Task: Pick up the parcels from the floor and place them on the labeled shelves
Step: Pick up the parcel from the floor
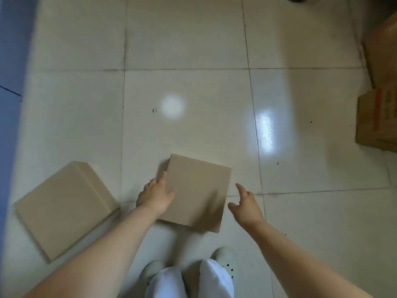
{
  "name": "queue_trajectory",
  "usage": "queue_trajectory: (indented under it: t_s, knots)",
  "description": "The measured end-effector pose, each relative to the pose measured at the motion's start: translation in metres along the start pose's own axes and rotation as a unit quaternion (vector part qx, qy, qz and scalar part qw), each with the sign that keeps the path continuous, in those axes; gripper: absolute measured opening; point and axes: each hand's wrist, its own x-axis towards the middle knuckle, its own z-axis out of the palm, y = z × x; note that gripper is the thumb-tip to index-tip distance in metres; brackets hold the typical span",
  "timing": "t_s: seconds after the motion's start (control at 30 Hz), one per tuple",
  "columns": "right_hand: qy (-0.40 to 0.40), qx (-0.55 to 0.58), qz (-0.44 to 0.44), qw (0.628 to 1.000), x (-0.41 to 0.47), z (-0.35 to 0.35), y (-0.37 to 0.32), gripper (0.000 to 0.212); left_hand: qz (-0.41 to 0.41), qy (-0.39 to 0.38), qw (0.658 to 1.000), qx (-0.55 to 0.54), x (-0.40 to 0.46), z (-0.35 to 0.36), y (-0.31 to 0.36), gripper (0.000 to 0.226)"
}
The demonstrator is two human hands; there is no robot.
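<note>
Both bare arms reach down toward a flat, square parcel (197, 192) of plain tan cardboard lying on the floor (184, 39), right in front of the person's feet. Its top face is smooth and matte, no label or tape showing, and it sits turned a little against the tile lines, one corner crossing a grout joint.

The left hand (155, 195) is on the parcel's left edge: fingers spread along that side, thumb laid over the top face, touching the cardboard but not clamped round it. The right hand (245, 206) hovers just beside the parcel's right edge, fingers apart and loosely curled, forefinger pointing forward, holding nothing and clear of the box.

To the left, near the floor's left edge, lies a second parcel (64, 208), the same tan cardboard, flat and rectangular, a fold line running across one end. It rests flat on the tiles, apart from the first.

The floor is large, glossy, pale square tiles with thin dark grout lines; two bright patches of reflected light shine on the glaze ahead of the parcel. Along the right edge stand bigger brown corrugated cartons (378, 123), one with an orange printed strip. A blue-grey surface (12, 61) runs up the left side; what it is, hard to say.

At the bottom, white trouser legs (191, 282) and pale perforated clogs (225, 261).
</note>
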Motion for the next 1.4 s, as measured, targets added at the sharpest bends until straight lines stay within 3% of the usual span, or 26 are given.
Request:
queue_trajectory:
  t_s: [0.13, 0.27, 0.43, 0.67, 0.83, 0.97, 1.4]
  knots:
    - [-0.029, 0.039, 0.035, 0.998, 0.033, 0.028, 0.009, 0.071, -0.033, -0.028, 0.998, -0.046, 0.037, 0.030, -0.012, 0.076]
    - [-0.043, 0.174, 0.076, 0.981, 0.055, 0.047, 0.015, 0.077, -0.048, -0.045, 0.987, -0.145, 0.063, 0.053, -0.017, 0.088]
    - [-0.123, 0.340, 0.140, 0.922, 0.058, 0.054, 0.008, 0.044, -0.078, -0.063, 0.964, -0.245, 0.068, 0.062, -0.019, 0.097]
    - [-0.080, 0.378, 0.127, 0.914, 0.020, 0.032, -0.002, 0.041, -0.082, -0.054, 0.942, -0.321, 0.029, 0.035, -0.013, 0.100]
    - [-0.039, 0.418, 0.119, 0.900, -0.041, -0.011, -0.033, 0.032, -0.058, -0.001, 0.955, -0.290, -0.027, -0.025, 0.006, 0.090]
    - [-0.009, 0.438, 0.092, 0.894, -0.103, -0.058, -0.070, 0.026, -0.044, 0.029, 0.947, -0.317, -0.093, -0.092, 0.024, 0.088]
    - [0.072, 0.452, -0.043, 0.888, -0.339, -0.248, -0.222, 0.033, 0.052, 0.137, 0.924, -0.353, -0.348, -0.360, 0.087, 0.070]
